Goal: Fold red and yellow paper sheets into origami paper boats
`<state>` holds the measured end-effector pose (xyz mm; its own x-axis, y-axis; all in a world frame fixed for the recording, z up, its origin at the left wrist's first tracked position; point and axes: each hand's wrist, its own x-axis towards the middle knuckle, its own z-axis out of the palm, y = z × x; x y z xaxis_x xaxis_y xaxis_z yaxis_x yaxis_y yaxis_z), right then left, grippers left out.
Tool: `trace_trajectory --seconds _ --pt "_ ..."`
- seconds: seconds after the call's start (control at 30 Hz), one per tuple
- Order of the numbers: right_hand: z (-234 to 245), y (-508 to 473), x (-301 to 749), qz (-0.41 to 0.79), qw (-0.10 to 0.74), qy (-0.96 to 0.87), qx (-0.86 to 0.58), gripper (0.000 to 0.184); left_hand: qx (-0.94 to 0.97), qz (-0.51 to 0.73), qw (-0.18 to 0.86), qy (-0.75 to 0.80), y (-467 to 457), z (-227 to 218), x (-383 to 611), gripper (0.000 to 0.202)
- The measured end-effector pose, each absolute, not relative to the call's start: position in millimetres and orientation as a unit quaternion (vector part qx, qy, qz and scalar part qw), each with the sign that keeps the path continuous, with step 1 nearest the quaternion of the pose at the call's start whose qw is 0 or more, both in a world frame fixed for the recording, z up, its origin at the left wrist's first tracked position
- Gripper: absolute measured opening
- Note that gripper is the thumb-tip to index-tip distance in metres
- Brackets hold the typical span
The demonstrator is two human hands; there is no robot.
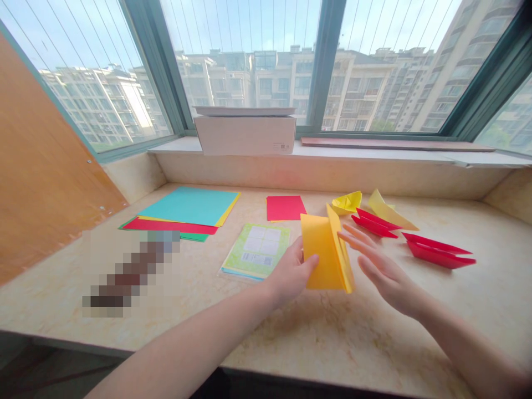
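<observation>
**Q:** State of the hands and location of the held piece?

**A:** The left hand (291,271) is closed on a folded yellow paper (322,252), which is pinched at its left panel and held upright just above the marble counter (366,343). The right hand (388,274) is open, with the fingers spread, and is held just beside the paper. Whether contact is made cannot be told.

**Q:** How is the hold best kept?

**A:** A firm pinch close to the fold is judged preferable, so that slipping of the layers is limited. The edges are best kept aligned, and even pressure along the crease is best applied with the fingertips rather than the palm. Uneven pressure is judged liable to skew the fold.

**Q:** What is recorded beyond the hands?

**A:** A green booklet (255,252) lies left of the hands, and a red sheet (286,208) is placed beyond it. Two red paper boats (438,250) are set to the right, and a yellow paper boat (347,202) is seen farther back. A stack of coloured sheets (187,206), topped by teal, lies at left, beside a pixelated patch that obscures part of the counter. A white box (245,136) stands on the sill (174,145), against the window (249,55).
</observation>
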<state>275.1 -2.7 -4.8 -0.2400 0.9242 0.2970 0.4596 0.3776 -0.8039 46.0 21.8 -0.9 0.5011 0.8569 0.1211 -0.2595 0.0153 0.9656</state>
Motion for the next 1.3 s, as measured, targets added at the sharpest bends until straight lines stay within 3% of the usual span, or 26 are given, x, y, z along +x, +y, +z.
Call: trace_trajectory --seconds 0.1,0.23,0.4,0.53,0.67,0.83,0.97,1.07,1.3 --pt "-13.0 -8.0 265.1 0.208 0.330 -0.780 -0.490 0.057 0.541 0.419 0.686 0.248 15.9 2.6 48.2 0.039" --pt "-17.6 -10.4 258.0 0.192 0.325 -0.789 -0.485 0.057 0.550 0.405 0.694 0.228 13.6 -1.3 50.6 0.048" --pt "-15.0 -7.4 256.0 0.180 0.406 -0.758 -0.477 0.054 0.530 0.424 0.698 0.228 15.4 -6.5 52.5 0.049" --pt "-7.6 0.1 262.1 0.297 0.533 -0.640 -0.467 0.058 0.550 0.396 0.701 0.222 14.7 -2.6 49.1 0.045" --pt "1.5 3.6 276.9 0.398 0.515 -0.598 -0.468 0.040 0.568 0.368 0.707 0.208 10.1 0.7 48.2 0.045" --pt "-0.6 1.0 288.9 0.344 0.528 -0.606 -0.486 0.033 0.526 0.364 0.740 0.206 8.6 3.2 48.2 0.058" --pt "-7.0 3.2 290.4 0.288 0.579 -0.578 -0.499 0.030 0.563 0.236 0.744 0.273 10.9 -1.2 45.1 0.056" --pt "-5.8 5.0 288.1 0.331 0.556 -0.580 -0.495 0.037 0.575 0.177 0.741 0.298 11.5 -8.3 44.6 0.059" --pt "2.0 -5.3 273.0 0.476 0.384 -0.661 -0.435 0.062 0.614 0.280 0.692 0.257 17.1 -7.6 44.6 0.064"
